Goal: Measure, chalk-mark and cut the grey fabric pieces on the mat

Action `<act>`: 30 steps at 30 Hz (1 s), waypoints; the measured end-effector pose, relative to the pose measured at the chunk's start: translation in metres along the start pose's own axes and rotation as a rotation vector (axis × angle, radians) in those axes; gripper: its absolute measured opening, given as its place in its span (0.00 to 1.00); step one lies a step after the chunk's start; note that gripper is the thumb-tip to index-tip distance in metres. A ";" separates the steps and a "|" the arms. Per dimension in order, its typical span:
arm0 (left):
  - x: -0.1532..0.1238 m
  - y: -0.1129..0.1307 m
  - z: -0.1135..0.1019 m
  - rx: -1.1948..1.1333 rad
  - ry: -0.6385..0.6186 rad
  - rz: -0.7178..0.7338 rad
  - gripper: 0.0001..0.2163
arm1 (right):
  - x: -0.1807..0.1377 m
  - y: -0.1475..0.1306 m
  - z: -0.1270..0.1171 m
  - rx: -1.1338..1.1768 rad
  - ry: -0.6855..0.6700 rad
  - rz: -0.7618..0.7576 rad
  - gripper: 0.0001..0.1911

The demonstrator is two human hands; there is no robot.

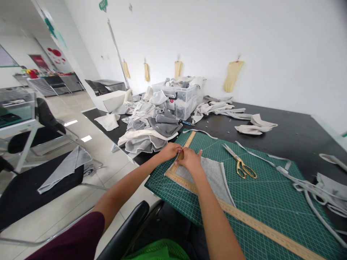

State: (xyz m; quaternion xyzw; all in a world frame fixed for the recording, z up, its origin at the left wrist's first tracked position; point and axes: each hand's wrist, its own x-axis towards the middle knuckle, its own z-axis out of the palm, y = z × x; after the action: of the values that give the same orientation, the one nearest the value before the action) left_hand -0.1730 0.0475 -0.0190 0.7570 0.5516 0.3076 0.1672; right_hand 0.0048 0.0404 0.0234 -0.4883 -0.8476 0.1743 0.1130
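Observation:
A wooden L-square ruler point(255, 221) lies on a piece of grey fabric point(217, 173), its short arm pointing away from me. My left hand point(171, 151) is at the left side of that short arm, thumb and fingers pinched together. What the pinch holds, if anything, is too small to make out. Right beside it, my right hand point(192, 159) curls over the short arm, with thumb and fingers bent onto the wood and the little finger raised. Both hands' fingertips nearly meet. Gold-handled scissors point(241, 164) rest to the right of the fabric, blades partly apart.
A green cutting mat point(271, 191) covers the near part of the black table point(287, 126). Heaped fabric scraps point(148, 124) and a clear plastic bin point(187, 104) stand behind. Fabric strips point(298, 180) trail at right. A chair with grey cloth point(67, 168) is at left.

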 end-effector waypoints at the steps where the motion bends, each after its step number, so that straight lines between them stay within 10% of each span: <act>1: 0.001 0.000 0.001 0.003 0.005 0.001 0.11 | 0.000 0.000 0.000 -0.002 -0.001 0.000 0.24; 30: -0.036 0.023 -0.024 -0.018 -0.132 0.059 0.11 | -0.003 -0.003 -0.004 -0.013 0.015 -0.005 0.20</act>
State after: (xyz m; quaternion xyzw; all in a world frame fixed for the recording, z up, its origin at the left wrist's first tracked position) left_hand -0.1790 0.0037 0.0029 0.7902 0.5140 0.2666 0.2010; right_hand 0.0058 0.0368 0.0277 -0.4881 -0.8491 0.1650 0.1165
